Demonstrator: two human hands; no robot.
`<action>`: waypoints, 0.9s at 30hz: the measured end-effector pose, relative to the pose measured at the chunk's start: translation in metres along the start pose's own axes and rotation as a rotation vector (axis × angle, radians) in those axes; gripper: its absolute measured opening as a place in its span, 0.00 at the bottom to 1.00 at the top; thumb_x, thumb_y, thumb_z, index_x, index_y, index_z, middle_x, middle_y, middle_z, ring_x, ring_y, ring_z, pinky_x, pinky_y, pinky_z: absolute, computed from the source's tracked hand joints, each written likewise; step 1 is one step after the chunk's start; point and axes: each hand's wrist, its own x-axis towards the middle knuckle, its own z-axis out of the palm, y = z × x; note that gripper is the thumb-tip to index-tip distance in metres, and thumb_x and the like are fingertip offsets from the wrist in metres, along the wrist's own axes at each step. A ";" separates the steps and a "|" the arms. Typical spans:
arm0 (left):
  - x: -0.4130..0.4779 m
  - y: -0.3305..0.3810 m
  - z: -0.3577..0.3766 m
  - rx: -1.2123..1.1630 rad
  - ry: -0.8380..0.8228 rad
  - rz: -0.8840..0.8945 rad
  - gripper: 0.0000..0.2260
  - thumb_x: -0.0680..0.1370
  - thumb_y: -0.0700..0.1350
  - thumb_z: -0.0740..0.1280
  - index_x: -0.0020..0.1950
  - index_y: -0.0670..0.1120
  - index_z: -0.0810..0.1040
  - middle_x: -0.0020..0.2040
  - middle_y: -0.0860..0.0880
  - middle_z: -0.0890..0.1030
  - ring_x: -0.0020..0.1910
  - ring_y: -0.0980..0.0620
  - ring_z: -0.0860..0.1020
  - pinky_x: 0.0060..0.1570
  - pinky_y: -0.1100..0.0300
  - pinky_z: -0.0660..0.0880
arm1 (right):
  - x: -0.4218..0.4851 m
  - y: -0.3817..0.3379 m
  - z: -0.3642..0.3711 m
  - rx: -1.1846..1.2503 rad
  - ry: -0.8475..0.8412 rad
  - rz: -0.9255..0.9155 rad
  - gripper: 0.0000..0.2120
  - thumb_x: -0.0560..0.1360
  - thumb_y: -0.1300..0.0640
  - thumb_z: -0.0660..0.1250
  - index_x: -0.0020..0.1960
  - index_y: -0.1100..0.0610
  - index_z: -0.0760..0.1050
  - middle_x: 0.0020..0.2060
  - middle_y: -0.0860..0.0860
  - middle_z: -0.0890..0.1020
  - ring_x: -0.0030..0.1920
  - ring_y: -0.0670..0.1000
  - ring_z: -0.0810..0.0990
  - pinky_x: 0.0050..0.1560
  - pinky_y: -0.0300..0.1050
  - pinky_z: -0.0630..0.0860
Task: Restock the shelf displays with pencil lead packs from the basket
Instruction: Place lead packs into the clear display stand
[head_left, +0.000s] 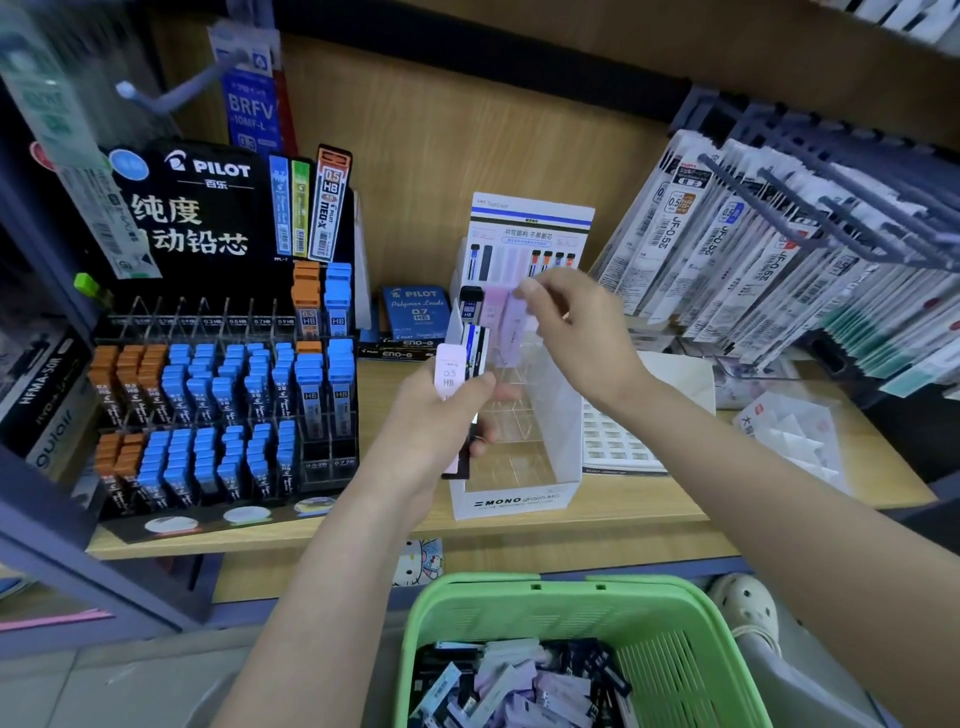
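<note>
My left hand (441, 415) grips a small bundle of lead packs (462, 364) in front of the shelf: a pale pink one marked 0.5 HB and a blue-and-black one show on top. My right hand (576, 327) pinches a lilac lead pack (519, 317) over the back row of the white MONO display (519, 499). A black pack and a pink pack (480, 306) stand in that back row; the clear slots in front hold nothing. A green basket (530, 613) with many loose lead packs (519, 686) sits below the shelf edge.
A black Pilot display (208, 405) packed with orange and blue lead cases stands to the left on the wooden shelf (649, 514). Blue Pilot boxes (415, 312) lie behind. Hanging refill packs (779, 249) crowd the right, white trays beneath them.
</note>
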 end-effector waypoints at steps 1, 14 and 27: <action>0.000 0.000 0.000 0.014 -0.022 -0.010 0.08 0.81 0.41 0.61 0.58 0.44 0.75 0.41 0.52 0.85 0.24 0.58 0.71 0.25 0.68 0.69 | -0.006 -0.007 -0.003 0.061 -0.101 0.067 0.14 0.80 0.52 0.60 0.47 0.61 0.78 0.39 0.56 0.79 0.39 0.51 0.76 0.42 0.47 0.73; 0.000 -0.005 0.001 0.021 0.166 0.019 0.07 0.79 0.45 0.65 0.52 0.42 0.78 0.26 0.50 0.70 0.18 0.60 0.65 0.19 0.70 0.63 | -0.053 -0.004 -0.041 0.556 -0.399 0.389 0.01 0.74 0.62 0.68 0.44 0.58 0.77 0.36 0.54 0.81 0.34 0.46 0.81 0.40 0.36 0.79; 0.000 -0.001 -0.002 0.013 0.262 0.047 0.05 0.78 0.47 0.63 0.52 0.48 0.70 0.36 0.50 0.73 0.25 0.56 0.65 0.23 0.65 0.62 | -0.041 -0.013 -0.022 0.311 -0.334 0.228 0.13 0.70 0.59 0.74 0.47 0.49 0.71 0.44 0.50 0.82 0.37 0.48 0.80 0.43 0.45 0.79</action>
